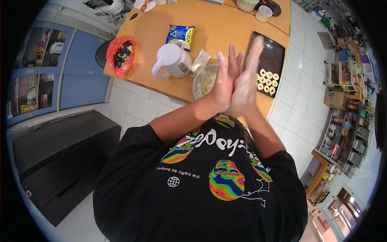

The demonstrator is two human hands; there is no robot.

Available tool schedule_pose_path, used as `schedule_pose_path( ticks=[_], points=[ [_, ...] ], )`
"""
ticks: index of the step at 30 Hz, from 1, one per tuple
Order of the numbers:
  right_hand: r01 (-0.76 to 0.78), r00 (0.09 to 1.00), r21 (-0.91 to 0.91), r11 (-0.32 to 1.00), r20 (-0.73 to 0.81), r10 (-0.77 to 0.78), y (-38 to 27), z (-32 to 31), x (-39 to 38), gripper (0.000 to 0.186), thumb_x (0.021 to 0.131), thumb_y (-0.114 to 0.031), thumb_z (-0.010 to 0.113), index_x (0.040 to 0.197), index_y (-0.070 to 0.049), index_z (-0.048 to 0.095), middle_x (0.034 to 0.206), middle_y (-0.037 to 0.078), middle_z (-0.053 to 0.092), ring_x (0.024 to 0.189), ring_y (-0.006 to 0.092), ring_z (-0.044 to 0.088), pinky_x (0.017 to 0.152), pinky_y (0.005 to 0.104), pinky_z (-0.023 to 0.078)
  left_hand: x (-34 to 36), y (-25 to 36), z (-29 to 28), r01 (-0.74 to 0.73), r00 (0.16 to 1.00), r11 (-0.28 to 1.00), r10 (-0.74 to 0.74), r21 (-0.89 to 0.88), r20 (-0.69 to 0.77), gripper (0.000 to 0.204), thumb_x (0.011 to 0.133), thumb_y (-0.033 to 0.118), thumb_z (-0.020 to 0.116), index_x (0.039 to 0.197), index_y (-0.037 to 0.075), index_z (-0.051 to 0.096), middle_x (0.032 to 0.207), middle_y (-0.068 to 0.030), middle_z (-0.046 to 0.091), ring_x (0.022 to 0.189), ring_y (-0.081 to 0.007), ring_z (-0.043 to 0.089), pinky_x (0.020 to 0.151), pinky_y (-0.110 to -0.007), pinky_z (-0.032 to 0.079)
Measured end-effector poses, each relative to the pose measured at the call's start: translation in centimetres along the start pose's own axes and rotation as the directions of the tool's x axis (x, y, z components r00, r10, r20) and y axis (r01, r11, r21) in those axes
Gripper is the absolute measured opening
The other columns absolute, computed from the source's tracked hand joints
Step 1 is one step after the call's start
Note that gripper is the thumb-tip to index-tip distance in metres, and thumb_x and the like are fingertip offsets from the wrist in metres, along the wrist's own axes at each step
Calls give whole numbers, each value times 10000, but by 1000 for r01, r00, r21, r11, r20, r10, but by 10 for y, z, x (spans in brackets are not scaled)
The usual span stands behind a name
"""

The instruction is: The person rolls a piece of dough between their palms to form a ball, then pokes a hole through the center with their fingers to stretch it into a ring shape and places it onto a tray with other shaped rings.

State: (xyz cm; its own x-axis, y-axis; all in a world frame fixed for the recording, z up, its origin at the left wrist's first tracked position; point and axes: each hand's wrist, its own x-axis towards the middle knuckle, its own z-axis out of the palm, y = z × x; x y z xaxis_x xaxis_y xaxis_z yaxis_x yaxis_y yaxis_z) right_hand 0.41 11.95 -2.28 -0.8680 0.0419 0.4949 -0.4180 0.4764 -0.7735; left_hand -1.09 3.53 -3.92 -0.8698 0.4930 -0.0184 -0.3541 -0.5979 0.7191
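My left hand [225, 82] and my right hand [246, 82] meet palm to palm above the table's near edge. Both have their fingers stretched out, dusted with pale flour or dough. Whether anything lies between the palms is hidden. Just below and left of them stands a bowl [195, 87] with pale dough [206, 82] in it, partly covered by my left hand. To the right, a dark baking tray [271, 52] carries several small pale dough rings [267, 82] in rows at its near end.
On the wooden table [149, 30] stand a white electric kettle [173, 60], a blue-and-yellow packet [181, 34], a white packet [200, 60] and a lidded tub [263, 13]. A red plastic bag [121, 56] hangs at the left edge. Blue cabinets [82, 68] line the left.
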Motion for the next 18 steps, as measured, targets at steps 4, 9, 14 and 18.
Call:
schedule_pose_path(
  ticks=[4,9,14,18],
  points=[
    [-59,997,-20,998,-46,58,27,-8,7,808,1050,-520,233,1551,57,-31,1648,205,-68,1526,314,-85,1223,420,-15,-1,12,14,95,995,979,-86,-179,58,995,882,838,134,1574,184,-157,1660,-148,-48,1536,-262,-23,1232,-409,25],
    [175,984,-204,963,3,-179,8,3,-9,709,1035,-424,304,1548,38,142,1614,274,68,1513,382,59,1214,453,83,5,7,-9,2,973,1000,-6,16,230,984,881,839,171,1579,221,-144,1662,-106,-103,1537,-244,-15,1232,-414,38],
    [78,997,-87,993,33,-75,-3,-5,-4,732,1031,-491,298,1555,7,179,1585,295,154,1476,416,168,1182,484,165,1,13,12,133,990,945,-138,-300,3,950,895,828,178,1606,222,8,1648,-89,158,1493,-260,222,1217,-435,167],
    [218,972,-135,967,117,-203,24,11,-44,697,985,-400,443,1497,50,300,1565,332,196,1457,528,155,1190,569,117,5,18,6,133,987,968,-150,-214,-64,952,887,833,176,1605,235,-8,1645,-89,154,1504,-266,181,1217,-461,150]
  ],
)
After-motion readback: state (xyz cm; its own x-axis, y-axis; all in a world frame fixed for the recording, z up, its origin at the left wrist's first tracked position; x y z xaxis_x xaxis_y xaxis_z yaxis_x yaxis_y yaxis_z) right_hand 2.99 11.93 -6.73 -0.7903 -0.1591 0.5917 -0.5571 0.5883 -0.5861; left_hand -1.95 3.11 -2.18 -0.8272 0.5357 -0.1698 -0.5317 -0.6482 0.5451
